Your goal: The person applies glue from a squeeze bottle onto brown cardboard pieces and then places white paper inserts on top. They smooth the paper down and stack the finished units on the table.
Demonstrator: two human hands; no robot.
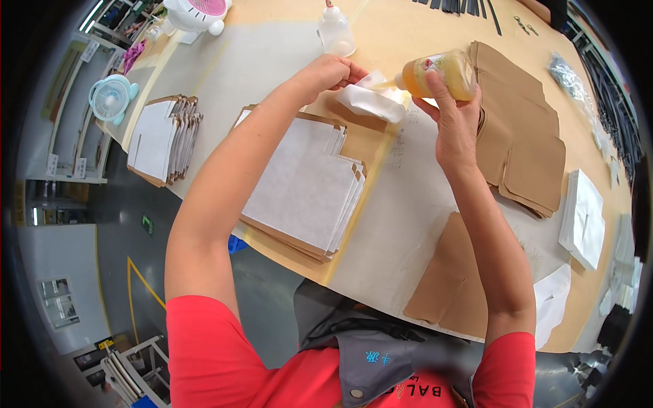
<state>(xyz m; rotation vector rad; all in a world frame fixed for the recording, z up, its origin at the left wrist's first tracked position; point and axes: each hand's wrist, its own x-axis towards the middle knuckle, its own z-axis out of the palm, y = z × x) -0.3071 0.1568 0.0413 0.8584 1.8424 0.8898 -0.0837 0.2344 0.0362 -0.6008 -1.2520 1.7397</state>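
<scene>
My right hand (pixel 454 121) is wrapped round a clear squeeze bottle (pixel 449 73) with yellowish liquid inside. The bottle lies tilted on its side, its nozzle pointing left over a white, creased, paper-like piece (pixel 371 102) with raised edges. On that piece's left side, my left hand (pixel 335 72) is closed, its fingertips pinching the edge; the exact grip is partly hidden. Just beyond my left hand stands a translucent white bottle (pixel 337 34) with a narrow top. Whether liquid is flowing from the nozzle cannot be made out.
A stack of white-faced cut panels (pixel 299 180) lies near my left forearm, with another stack (pixel 163 139) farther left. Brown panels (pixel 520 129) are piled at right, one brown sheet (pixel 449 272) beneath my right forearm. White pieces (pixel 583 217) and small fans (pixel 112 98) sit toward the edges.
</scene>
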